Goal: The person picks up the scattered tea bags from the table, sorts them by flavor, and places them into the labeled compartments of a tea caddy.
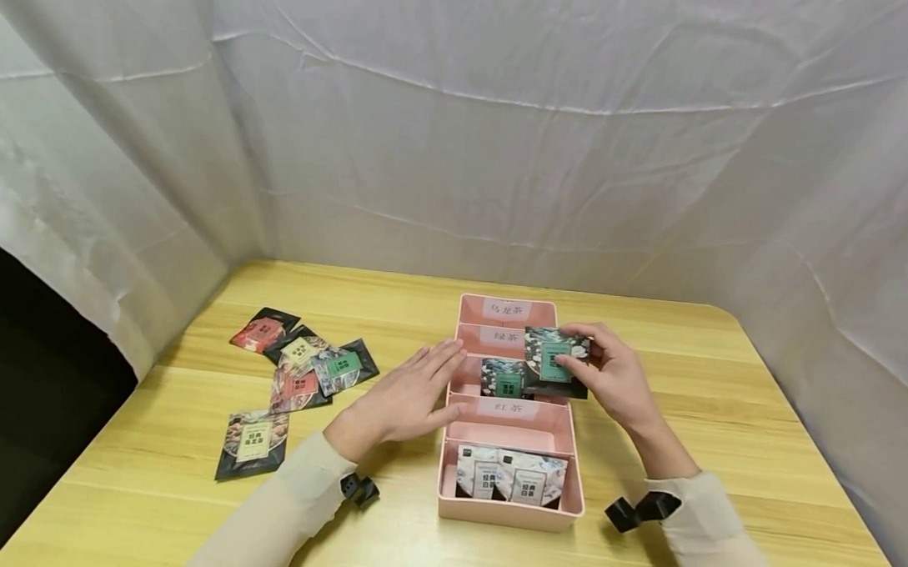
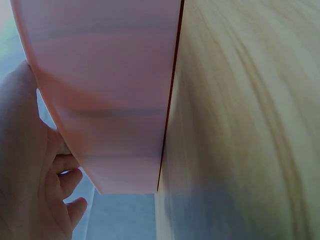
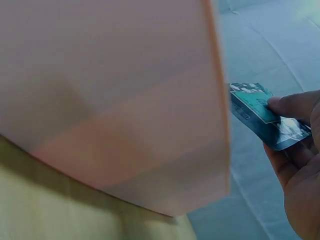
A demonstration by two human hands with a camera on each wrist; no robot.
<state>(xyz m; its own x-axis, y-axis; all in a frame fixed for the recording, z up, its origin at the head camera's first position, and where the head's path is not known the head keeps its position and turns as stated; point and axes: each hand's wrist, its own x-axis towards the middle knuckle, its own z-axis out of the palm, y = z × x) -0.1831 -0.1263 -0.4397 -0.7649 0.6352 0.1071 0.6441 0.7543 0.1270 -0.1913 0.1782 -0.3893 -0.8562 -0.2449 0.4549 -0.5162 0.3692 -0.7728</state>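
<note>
Above the pink box's (image 1: 506,513) right edge, the right hand (image 1: 619,381) pinches a green sachet (image 1: 545,373), thumb across its face; can't tell if sachet touches rim. Left hand (image 1: 405,396) has fingers extended along the box's left rim, thumb apart, apparently steadying. Under the held sachet, a second green sachet (image 1: 506,379) sits in the compartment just nearer than the 绿茶 label (image 1: 506,337). Farther forward, white sachets (image 1: 528,480) overlap in the front compartment. Out left on the table (image 1: 720,410), five loose sachets: four bunched, including one green-labelled sachet (image 1: 343,365), plus a yellow-labelled sachet (image 1: 253,441) nearer the person. Step, judged: sorting by label, this one at placement. Next move calls for lowering it beside its match, left hand bracing, then letting go.
</note>
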